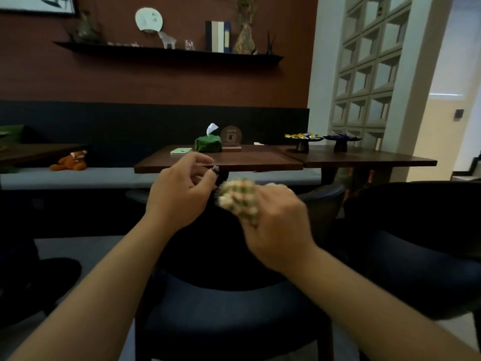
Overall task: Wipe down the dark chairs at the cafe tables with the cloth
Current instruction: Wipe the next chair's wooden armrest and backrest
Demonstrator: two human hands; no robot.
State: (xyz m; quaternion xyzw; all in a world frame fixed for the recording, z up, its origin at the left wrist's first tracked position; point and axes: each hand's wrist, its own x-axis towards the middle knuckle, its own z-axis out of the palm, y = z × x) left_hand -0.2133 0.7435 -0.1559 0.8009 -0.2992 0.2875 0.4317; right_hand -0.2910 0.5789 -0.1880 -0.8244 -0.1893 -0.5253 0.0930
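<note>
A dark chair with a curved back stands right below me, its seat lost in shadow. My right hand grips a bunched checked cloth of green, red and cream above the chair, blurred by motion. My left hand hovers just left of the cloth, fingers loosely curled, thumb and forefinger near each other; nothing shows between them. A second dark chair stands at the right.
A wooden table stands ahead with a green tissue holder, a card and a small sign. A second table at the right carries two pedestal dishes. A grey bench with a plush toy runs along the wall.
</note>
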